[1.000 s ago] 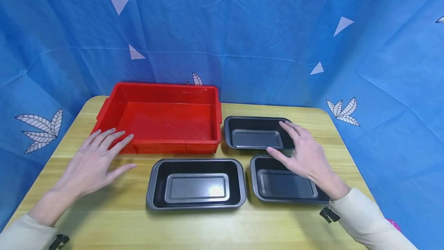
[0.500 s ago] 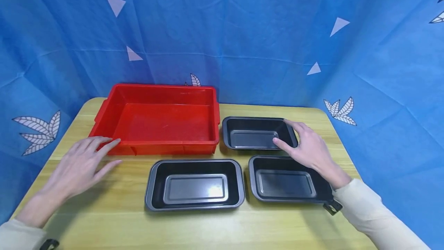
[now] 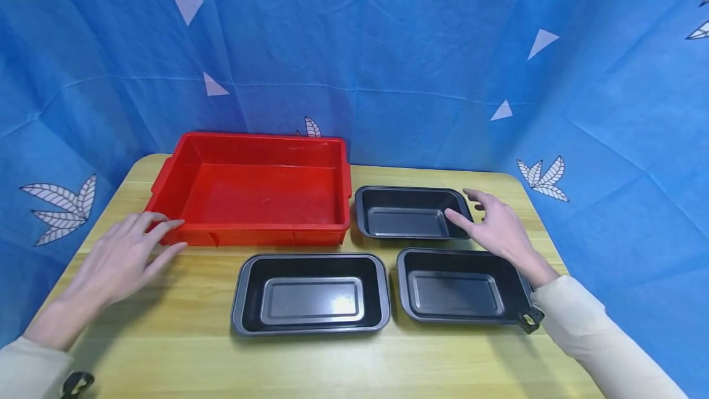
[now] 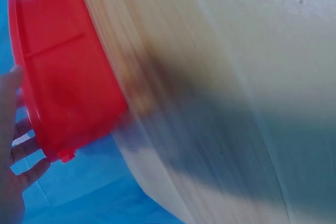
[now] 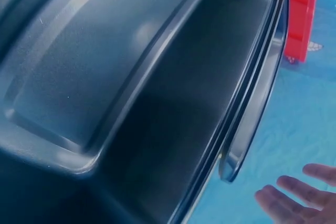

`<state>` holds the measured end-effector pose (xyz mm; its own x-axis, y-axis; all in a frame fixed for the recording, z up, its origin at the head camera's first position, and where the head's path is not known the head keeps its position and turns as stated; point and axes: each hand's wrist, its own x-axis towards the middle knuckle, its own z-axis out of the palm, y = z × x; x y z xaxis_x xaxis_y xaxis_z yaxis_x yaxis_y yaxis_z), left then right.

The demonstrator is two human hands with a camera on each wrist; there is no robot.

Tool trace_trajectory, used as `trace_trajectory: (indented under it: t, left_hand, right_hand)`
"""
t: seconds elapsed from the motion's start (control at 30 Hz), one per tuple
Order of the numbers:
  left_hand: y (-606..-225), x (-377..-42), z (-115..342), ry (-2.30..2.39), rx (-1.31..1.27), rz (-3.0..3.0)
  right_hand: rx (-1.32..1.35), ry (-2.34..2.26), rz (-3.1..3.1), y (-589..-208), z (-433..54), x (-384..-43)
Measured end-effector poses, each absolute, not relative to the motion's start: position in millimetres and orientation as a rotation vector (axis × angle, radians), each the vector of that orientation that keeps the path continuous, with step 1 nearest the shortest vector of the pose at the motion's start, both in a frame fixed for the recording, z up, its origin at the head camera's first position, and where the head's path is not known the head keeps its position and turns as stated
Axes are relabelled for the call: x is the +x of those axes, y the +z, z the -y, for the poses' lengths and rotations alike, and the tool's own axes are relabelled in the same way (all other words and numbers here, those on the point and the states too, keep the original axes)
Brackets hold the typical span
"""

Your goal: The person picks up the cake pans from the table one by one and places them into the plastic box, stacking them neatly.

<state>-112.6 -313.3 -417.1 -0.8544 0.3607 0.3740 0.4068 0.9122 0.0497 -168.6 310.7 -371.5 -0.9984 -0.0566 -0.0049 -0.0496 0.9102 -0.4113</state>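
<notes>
My left hand (image 3: 119, 257) is at the near left corner of a red plastic tray (image 3: 277, 234), its fingers loosely bent with the fingertips right at the rim. In the left wrist view the fingers (image 4: 23, 150) lie along the edge of the red wall. My right hand (image 3: 501, 229) hovers at the right end of the back black loaf pan (image 3: 410, 221), thumb over its rim and fingers spread beyond it. The right wrist view shows its fingertips (image 5: 294, 190) apart from the metal rims. Below that wrist lies a second loaf pan (image 3: 456, 294).
A third loaf pan (image 3: 312, 300) sits in front of the red tray, left of the second one. All stand on a light wooden table (image 3: 310, 368). A blue patterned cloth (image 3: 432, 66) hangs right behind the table and along its sides.
My left hand has shifted left to the tray's corner, with its fingers bent more. My right hand has drawn slightly right, from over the back pan to its end. Tray and pans stay put.
</notes>
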Motion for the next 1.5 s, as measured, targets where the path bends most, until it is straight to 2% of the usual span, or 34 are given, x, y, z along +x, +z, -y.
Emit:
trace_trajectory:
  t: [1.1,1.5]
  left_hand:
    - [-417,-129,309,-0.099,-0.58,2.536]
    - [-415,-128,307,-0.077,-0.557,2.568]
  right_hand:
    - [0.213,-1.11,-2.54,-394,-352,-211]
    - [0.202,-1.191,-2.424,-392,-359,-219]
